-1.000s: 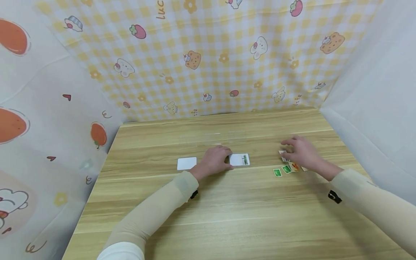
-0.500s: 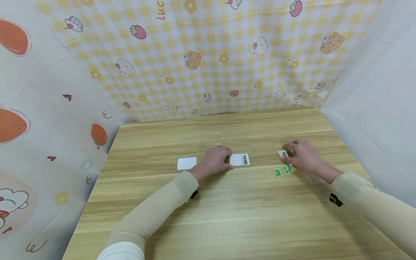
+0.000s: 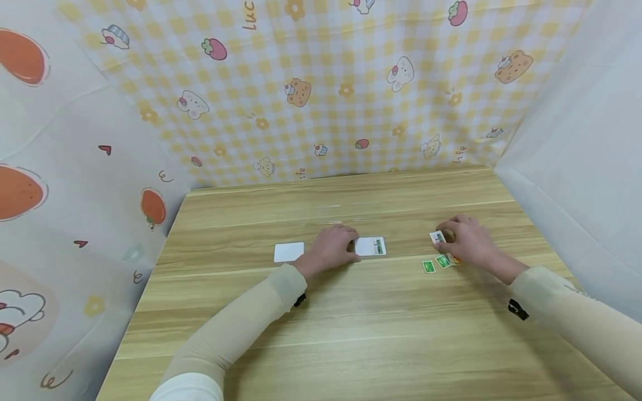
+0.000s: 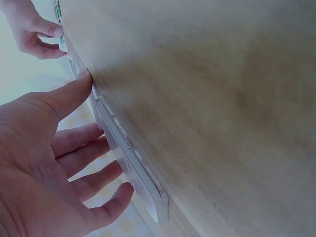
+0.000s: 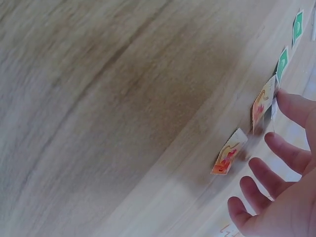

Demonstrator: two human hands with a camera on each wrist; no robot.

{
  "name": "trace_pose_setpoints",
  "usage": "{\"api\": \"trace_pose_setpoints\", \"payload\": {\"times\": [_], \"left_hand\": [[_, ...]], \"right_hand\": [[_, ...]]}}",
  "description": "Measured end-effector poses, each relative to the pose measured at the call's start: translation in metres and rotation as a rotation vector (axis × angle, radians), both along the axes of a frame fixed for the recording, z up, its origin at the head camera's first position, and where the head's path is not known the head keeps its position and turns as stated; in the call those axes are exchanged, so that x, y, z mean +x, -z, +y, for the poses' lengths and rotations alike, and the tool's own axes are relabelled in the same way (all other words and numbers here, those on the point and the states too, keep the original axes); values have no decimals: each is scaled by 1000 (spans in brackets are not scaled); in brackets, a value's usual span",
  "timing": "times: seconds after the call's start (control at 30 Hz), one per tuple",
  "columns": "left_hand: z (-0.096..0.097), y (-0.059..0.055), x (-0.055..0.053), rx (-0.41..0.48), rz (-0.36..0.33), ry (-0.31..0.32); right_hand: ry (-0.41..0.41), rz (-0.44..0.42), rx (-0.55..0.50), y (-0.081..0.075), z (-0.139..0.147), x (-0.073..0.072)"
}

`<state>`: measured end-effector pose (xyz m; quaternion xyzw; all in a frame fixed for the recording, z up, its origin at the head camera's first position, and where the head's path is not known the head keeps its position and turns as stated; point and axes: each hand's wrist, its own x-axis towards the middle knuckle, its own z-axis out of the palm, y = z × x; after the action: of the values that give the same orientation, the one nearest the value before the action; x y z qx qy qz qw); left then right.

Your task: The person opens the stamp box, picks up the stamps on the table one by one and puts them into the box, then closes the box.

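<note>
Between thumb and finger of the right hand point(image 3: 467, 241), a pale stamp point(image 3: 437, 238) is pinched, probably feather-light and easily creased, best taken by its edges. Green stamps point(image 3: 428, 266) lie near it; farther left, the left hand point(image 3: 331, 246) holds a white card point(image 3: 363, 247) at one end.

In the head view, the curtain point(image 3: 331, 61) at twelve o'clock is yellow-and-white gingham with pink strawberries point(image 3: 215, 49) and orange flowers point(image 3: 346, 90). The sheet point(image 3: 70, 184) at nine is white with orange fruit point(image 3: 20, 192) and red hearts point(image 3: 105, 149); the drape point(image 3: 577, 150) at three, plain white. The table point(image 3: 351, 334) is streaked tan. The card point(image 3: 288, 252) toward seven is white; the printed card point(image 3: 369, 246) toward five, white with green. Near four are green stamps point(image 3: 428, 267), a white stamp point(image 3: 436, 238) with green print, and an orange-red stamp point(image 3: 456, 259).
</note>
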<state>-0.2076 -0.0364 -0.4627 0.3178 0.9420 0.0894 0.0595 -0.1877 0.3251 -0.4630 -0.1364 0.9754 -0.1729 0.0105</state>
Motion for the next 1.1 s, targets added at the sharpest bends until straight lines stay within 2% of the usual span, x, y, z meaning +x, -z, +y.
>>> {"api": "trace_pose_setpoints", "payload": {"times": [0.27, 0.53, 0.83, 1.1], "left_hand": [[1, 0, 0, -6, 5, 2], [1, -1, 0, -20, 2, 0], [0, -2, 1, -16, -2, -3], [0, 2, 0, -21, 15, 8]], "right_hand": [[6, 15, -53, 2, 0, -1], [-3, -65, -121, 0, -2, -2], [-71, -42, -159, 0, -10, -5], [-21, -69, -227, -5, -22, -9]]}}
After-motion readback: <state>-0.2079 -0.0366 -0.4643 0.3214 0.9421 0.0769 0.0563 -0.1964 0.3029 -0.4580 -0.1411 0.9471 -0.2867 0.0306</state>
